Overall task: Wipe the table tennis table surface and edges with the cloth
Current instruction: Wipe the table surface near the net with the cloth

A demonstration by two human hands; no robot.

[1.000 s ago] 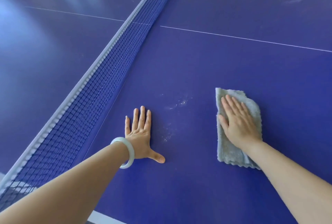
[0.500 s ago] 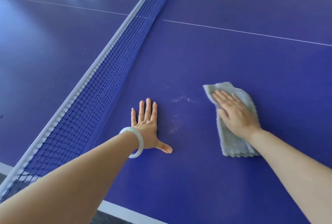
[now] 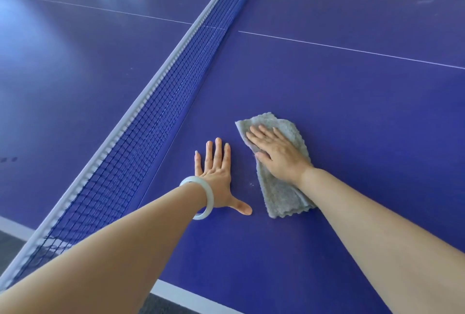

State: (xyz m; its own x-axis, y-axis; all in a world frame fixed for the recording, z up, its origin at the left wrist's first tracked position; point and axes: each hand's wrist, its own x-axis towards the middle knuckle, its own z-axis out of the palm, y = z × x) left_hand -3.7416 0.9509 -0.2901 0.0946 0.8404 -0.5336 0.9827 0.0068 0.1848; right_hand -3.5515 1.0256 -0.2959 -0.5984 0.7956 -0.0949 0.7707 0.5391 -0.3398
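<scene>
Cloth (image 3: 283, 198), a grey, nubbly piece folded into a long pad with a wavy near end, lies flat on the blue tabletop (image 3: 352, 117) a little to the right of the net (image 3: 151, 117). Your right hand (image 3: 276, 156) presses it down with the fingers straight and laid flat over its far half, not curled round it. Your left hand (image 3: 216, 175) rests flat on bare tabletop just beside the cloth, fingers straight and thumb stuck out, holding nothing, with a pale bracelet (image 3: 201, 199) at the wrist. By my reading you are early to midway through. The patch near the net looks mostly clean, though a few pale specks (image 3: 251, 184) sit between your hands. Pale smudges (image 3: 425, 1) show at the far right, so that stretch is left. The white edge strip (image 3: 171, 288) near you shows no sign either way. Glare on the half beyond the net hides its state. The cloth looks dry and only lightly soiled, though I can't tell for sure.
</scene>
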